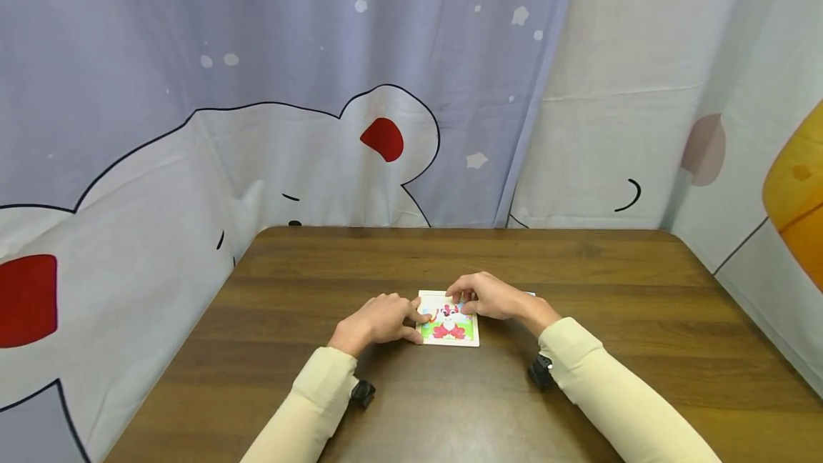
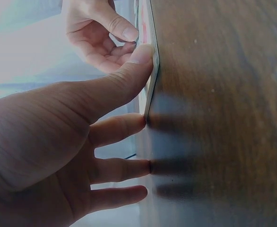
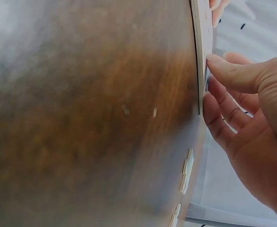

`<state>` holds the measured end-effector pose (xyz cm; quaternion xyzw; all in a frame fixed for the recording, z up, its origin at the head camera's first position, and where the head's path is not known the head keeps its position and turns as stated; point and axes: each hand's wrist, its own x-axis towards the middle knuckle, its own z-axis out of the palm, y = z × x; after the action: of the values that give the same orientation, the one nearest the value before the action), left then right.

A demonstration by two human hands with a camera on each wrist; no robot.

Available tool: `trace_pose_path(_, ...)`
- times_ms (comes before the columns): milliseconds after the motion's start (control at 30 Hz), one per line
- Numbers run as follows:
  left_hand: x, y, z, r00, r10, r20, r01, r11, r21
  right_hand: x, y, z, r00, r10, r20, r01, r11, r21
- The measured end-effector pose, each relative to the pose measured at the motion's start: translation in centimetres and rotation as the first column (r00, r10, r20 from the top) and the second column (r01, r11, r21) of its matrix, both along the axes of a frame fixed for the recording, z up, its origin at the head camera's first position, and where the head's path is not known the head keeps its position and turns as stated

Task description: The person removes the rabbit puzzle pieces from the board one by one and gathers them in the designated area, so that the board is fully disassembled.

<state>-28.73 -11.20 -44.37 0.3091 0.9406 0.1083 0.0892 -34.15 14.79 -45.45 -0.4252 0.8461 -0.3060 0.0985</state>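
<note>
A small jigsaw puzzle board (image 1: 448, 331) with a white rim and a red-and-white cartoon animal lies flat on the table. My left hand (image 1: 382, 319) rests at its left side, the thumb on the near left edge. In the left wrist view its other fingers are spread and nearly straight, with tips at the board's side and the tabletop. From the right, my right hand (image 1: 491, 296) reaches over the upper right of the board. Its thumb and curled fingers pinch a small bluish puzzle piece (image 3: 206, 81) at the board's surface, mostly hidden by the fingertips.
Loose puzzle pieces (image 3: 187, 171) lie on the brown wooden table (image 1: 411, 406) to the right of the board, partly behind my right hand in the head view. A patterned curtain (image 1: 308, 163) hangs along the table's far edge and sides.
</note>
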Motion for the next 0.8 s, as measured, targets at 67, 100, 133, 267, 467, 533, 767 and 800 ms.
trace_pose_path(67, 0.00, 0.00, -0.01, 1.000, -0.001, -0.001, 0.001, 1.000, 0.000, 0.01, -0.04, -0.01, 1.000, 0.000, -0.020, 0.000, 1.000, 0.006)
trace_pose_path(100, -0.01, 0.00, -0.01, 1.000, -0.001, -0.001, 0.001, 1.000, 0.001, -0.01, -0.07, -0.02, 0.999, -0.001, -0.034, 0.001, 1.000, 0.009)
trace_pose_path(133, -0.02, -0.01, 0.00, 1.000, 0.000, 0.000, 0.000, 1.000, 0.002, -0.04, -0.09, -0.03, 0.999, -0.002, -0.048, 0.003, 1.000, 0.012)
trace_pose_path(267, -0.08, -0.02, -0.03, 1.000, 0.001, 0.000, -0.001, 1.000, 0.000, -0.14, -0.09, -0.04, 0.996, -0.009, -0.092, 0.010, 1.000, 0.012)
trace_pose_path(467, -0.07, -0.07, -0.10, 1.000, -0.002, -0.001, 0.002, 1.000, 0.002, -0.14, 0.06, -0.14, 0.996, -0.007, -0.092, 0.007, 1.000, -0.004)
trace_pose_path(533, -0.07, -0.06, -0.12, 1.000, -0.003, 0.000, 0.003, 1.000, 0.003, -0.09, 0.03, -0.14, 0.997, -0.011, -0.081, 0.010, 1.000, -0.013)
trace_pose_path(767, -0.06, -0.03, -0.05, 1.000, -0.001, 0.003, 0.001, 1.000, -0.001, -0.15, -0.08, -0.15, 0.997, -0.035, -0.071, 0.033, 0.999, -0.030)
trace_pose_path(800, -0.05, -0.03, -0.04, 1.000, 0.000, 0.004, 0.000, 1.000, -0.001, -0.20, -0.08, -0.16, 0.997, -0.043, -0.069, 0.041, 0.999, -0.029)
